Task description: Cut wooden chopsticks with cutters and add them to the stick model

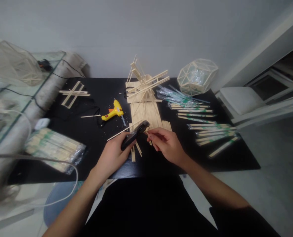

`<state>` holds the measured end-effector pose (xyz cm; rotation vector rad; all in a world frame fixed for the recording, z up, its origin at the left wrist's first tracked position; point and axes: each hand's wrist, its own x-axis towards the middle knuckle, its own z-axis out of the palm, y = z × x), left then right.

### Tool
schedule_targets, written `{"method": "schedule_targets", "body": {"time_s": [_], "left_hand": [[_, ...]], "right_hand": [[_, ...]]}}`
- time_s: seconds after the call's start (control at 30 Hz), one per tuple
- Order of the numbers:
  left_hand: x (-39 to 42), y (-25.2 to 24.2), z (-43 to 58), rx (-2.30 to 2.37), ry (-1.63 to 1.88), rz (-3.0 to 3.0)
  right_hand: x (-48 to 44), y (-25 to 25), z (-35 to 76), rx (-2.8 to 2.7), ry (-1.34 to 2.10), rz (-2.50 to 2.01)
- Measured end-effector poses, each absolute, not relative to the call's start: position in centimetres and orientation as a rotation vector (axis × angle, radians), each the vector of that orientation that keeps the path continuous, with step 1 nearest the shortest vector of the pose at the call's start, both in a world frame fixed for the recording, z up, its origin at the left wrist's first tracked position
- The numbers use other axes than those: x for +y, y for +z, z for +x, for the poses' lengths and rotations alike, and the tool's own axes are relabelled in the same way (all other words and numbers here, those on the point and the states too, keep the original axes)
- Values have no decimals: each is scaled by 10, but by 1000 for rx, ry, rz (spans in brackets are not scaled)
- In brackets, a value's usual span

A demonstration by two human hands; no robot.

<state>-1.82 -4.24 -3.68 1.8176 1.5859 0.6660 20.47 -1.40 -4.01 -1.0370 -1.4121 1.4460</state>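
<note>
My left hand (114, 152) is wrapped round a black hand tool (133, 135), whose head points up and right. A thin wooden stick (117, 134) slants beside that hand. Just right of the tool's head, my right hand (164, 143) pinches the end of a small wooden stick (146, 132); the stick's other end is at the tool's head. Below and behind both hands lie many pale sticks (146, 112) side by side. Loose stick ends (133, 154) reach toward the table's front edge.
A yellow glue gun (113, 111) lies left of the sticks on the black table (99, 89). Behind stands a stick structure (146, 82). Wrapped chopsticks (212, 133) lie right, a bagged bundle (55, 148) left. A polyhedron frame (197, 77) sits back right, crossed sticks (74, 94) back left.
</note>
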Motion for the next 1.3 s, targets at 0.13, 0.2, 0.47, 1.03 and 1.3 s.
{"method": "schedule_targets", "body": {"time_s": [0.13, 0.2, 0.47, 1.03, 1.3], "left_hand": [[-42, -40, -11, 1520, 644, 1825], [-43, -42, -11, 1507, 636, 1833], [-46, -41, -11, 1515, 625, 1896], [-45, -40, -6, 1534, 588, 1898], [-45, -40, -7, 1532, 566, 1905]], "right_hand": [[-15, -43, 203, -1427, 1388, -1047], [-15, -44, 204, -1452, 1366, -1052], [-17, -38, 210, -1598, 1265, -1114], [-15, -35, 212, -1650, 1226, -1075], [-15, -36, 211, -1652, 1211, -1051]]}}
